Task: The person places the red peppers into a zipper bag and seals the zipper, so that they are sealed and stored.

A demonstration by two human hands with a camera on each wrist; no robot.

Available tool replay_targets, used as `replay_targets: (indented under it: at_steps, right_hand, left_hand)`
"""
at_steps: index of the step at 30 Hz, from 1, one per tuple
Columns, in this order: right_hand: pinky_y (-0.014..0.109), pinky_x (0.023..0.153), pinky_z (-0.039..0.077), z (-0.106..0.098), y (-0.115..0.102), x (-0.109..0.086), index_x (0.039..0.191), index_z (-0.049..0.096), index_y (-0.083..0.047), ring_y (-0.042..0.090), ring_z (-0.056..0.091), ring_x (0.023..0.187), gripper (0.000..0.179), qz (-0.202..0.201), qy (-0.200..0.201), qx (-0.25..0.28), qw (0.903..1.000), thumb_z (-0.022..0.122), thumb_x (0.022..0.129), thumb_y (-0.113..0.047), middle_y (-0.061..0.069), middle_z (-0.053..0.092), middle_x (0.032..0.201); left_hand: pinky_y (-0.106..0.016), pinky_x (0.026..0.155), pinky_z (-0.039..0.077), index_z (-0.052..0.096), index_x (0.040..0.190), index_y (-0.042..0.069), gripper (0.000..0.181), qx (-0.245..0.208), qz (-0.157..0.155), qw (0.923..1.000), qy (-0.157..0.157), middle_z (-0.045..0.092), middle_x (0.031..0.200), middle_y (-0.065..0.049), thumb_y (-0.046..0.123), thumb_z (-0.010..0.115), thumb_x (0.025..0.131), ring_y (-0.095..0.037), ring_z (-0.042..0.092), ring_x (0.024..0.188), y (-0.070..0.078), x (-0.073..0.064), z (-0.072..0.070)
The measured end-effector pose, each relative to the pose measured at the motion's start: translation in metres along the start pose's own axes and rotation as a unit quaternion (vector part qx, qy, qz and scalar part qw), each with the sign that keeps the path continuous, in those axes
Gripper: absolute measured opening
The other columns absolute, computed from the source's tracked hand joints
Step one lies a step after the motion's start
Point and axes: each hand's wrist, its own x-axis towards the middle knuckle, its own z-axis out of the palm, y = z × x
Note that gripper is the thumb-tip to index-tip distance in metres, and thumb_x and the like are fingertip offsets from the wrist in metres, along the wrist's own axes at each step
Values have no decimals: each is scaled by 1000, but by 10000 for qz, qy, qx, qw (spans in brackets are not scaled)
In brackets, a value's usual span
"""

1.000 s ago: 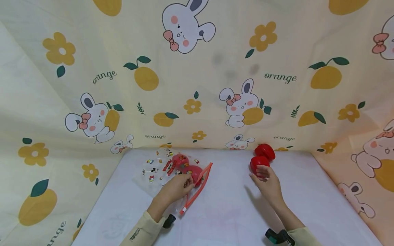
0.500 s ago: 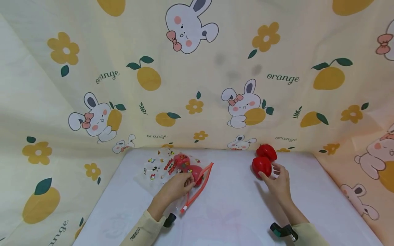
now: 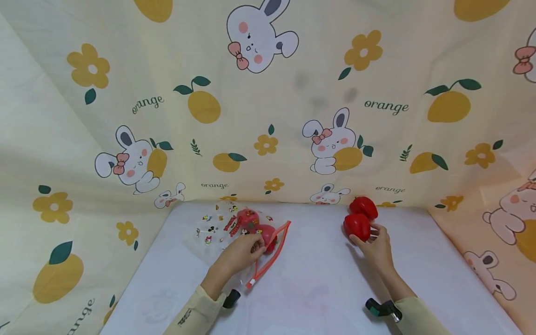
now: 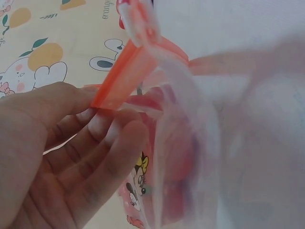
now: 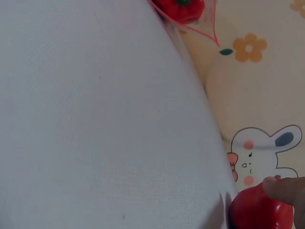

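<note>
My left hand (image 3: 240, 256) pinches the orange zip edge (image 4: 126, 76) of a clear cartoon-printed zip bag (image 3: 200, 249) between thumb and fingers. The bag lies on the left half of the table, its mouth parted and facing right. Inside it are two red bell peppers (image 3: 248, 219), one showing a green stem in the right wrist view. On the right, my right hand (image 3: 378, 251) grips a red bell pepper (image 3: 357, 226), thumb at its near side and fingers at its right. Another red bell pepper (image 3: 364, 207) sits just behind that one, partly covered by it.
The white table (image 3: 310, 279) ends at a hanging cloth (image 3: 284, 139) printed with rabbits and oranges. A white slider (image 3: 250, 283) sits at the near end of the bag's zip. Each wrist wears a small black camera mount (image 3: 383, 309).
My right hand has shifted right around the front pepper, its fingers moving from the pepper's front to its right side. The left hand keeps its pinch on the bag's edge.
</note>
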Motion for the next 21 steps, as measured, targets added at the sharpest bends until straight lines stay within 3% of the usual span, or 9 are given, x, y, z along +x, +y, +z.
replay_targets:
  at_steps: [7,21]
  right_hand:
    - [54,103,54,-2,4,0,160,23,4,47,46,134,93,104,-116,-14,9999,79,99,-37,30,43,149]
    - [51,105,55,0,-4,-4,161,25,4,48,48,136,92,185,-413,95,9989,79,99,-38,30,44,152]
  left_hand:
    - [-26,69,48,68,99,22,8,-35,19,10000,40,59,82,9,21,75,103,-11,54,80,-2,0,0]
    - [-26,67,47,68,99,20,8,-73,29,10000,50,58,81,8,18,75,102,-11,54,78,0,0,-4]
